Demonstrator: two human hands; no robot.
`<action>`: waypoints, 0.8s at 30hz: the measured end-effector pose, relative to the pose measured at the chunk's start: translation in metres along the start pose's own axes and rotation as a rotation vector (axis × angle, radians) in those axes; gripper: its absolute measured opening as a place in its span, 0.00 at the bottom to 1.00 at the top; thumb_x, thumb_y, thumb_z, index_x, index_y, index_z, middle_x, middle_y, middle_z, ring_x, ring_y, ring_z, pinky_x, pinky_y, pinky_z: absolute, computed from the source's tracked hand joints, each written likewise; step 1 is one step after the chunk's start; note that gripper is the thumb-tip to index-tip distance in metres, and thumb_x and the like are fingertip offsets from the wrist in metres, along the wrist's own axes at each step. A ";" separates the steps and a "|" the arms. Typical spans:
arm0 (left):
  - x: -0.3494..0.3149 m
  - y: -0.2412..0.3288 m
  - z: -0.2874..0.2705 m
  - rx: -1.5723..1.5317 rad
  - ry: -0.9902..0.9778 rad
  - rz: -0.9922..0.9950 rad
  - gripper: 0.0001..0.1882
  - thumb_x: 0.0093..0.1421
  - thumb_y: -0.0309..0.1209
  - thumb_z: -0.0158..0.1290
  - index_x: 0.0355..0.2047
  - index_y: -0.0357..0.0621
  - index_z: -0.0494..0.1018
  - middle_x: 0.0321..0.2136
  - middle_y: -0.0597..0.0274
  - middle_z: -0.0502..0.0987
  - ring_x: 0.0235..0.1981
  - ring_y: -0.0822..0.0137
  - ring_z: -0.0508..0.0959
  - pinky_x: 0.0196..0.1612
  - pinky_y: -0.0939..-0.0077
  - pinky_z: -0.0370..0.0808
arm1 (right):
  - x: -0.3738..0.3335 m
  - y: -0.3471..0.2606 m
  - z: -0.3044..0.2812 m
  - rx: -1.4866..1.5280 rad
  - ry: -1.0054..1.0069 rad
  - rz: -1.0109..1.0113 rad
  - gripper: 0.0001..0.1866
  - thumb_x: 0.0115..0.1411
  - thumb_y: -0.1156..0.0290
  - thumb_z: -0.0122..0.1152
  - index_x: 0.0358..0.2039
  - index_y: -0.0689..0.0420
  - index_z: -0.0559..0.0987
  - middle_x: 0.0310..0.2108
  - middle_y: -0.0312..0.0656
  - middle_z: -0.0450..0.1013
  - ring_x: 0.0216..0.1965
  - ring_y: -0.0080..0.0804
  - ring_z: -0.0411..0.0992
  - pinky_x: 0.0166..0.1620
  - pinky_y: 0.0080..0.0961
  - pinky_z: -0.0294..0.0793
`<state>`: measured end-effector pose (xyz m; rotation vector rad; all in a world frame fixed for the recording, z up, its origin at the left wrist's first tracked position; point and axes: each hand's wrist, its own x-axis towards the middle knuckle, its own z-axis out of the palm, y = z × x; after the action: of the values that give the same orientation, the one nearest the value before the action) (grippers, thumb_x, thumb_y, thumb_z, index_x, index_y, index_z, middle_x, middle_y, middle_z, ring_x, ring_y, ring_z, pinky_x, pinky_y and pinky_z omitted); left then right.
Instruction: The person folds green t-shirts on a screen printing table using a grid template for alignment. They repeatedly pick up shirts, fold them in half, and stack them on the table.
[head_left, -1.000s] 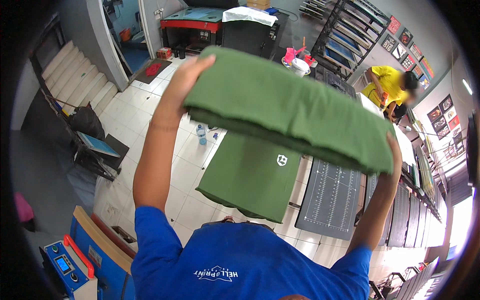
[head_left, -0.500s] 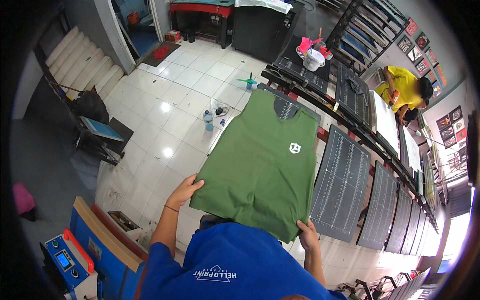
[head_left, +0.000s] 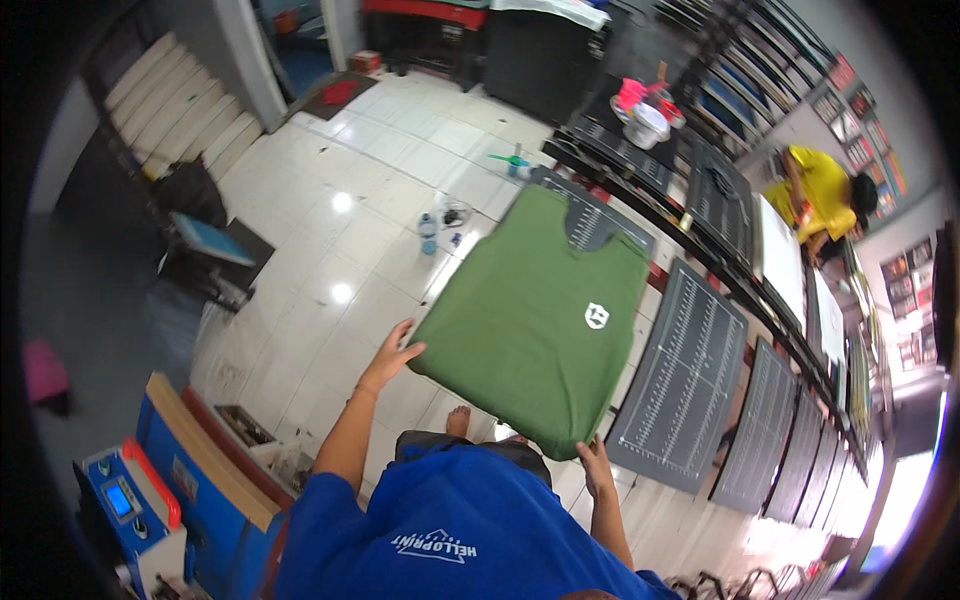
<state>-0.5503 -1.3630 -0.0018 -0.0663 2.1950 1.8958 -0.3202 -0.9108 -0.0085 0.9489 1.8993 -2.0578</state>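
Observation:
A green sleeveless-looking shirt with a small white shield print is drawn over a dark printing board, whose gridded far end shows through the neck opening. At the shirt's near left corner, my left hand holds the hem, thumb on top and fingers partly hidden under the cloth. My right hand pinches the hem at the near right corner. The cloth lies mostly smooth, with soft folds toward the right corner.
More gridded boards fan out to the right. Beyond, a person in yellow leans over a white sheet. A blue heat press stands at lower left. A water bottle is on the tiled floor; a white tub sits farther back.
The shirt's near edge has been pulled straighter and its front creases have flattened. My right hand has moved slightly left with its corner. The whole view has shifted a little.

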 end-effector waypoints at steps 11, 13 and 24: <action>-0.009 -0.021 -0.009 -0.140 -0.223 -0.308 0.39 0.52 0.54 0.60 0.50 0.28 0.70 0.41 0.51 0.77 0.40 0.62 0.77 0.45 0.71 0.74 | 0.026 0.020 0.019 0.464 -0.212 0.182 0.37 0.59 0.49 0.57 0.61 0.59 0.61 0.59 0.50 0.63 0.57 0.50 0.65 0.58 0.48 0.64; -0.015 -0.003 -0.009 -0.035 -0.182 -0.302 0.38 0.52 0.55 0.59 0.47 0.27 0.72 0.40 0.49 0.77 0.40 0.60 0.78 0.44 0.70 0.74 | -0.010 -0.002 0.030 0.394 -0.133 0.266 0.35 0.61 0.50 0.55 0.61 0.60 0.61 0.59 0.50 0.63 0.57 0.50 0.64 0.59 0.48 0.62; -0.028 0.042 -0.020 -0.192 -0.212 -0.349 0.31 0.57 0.49 0.58 0.44 0.27 0.74 0.40 0.50 0.77 0.39 0.63 0.78 0.40 0.70 0.76 | -0.021 -0.021 0.013 0.215 -0.192 0.220 0.34 0.58 0.53 0.60 0.58 0.61 0.64 0.50 0.50 0.71 0.50 0.47 0.69 0.54 0.44 0.68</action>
<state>-0.5343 -1.3791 0.0475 -0.2523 1.7304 1.8134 -0.3195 -0.9258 0.0206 0.9202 1.4339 -2.1613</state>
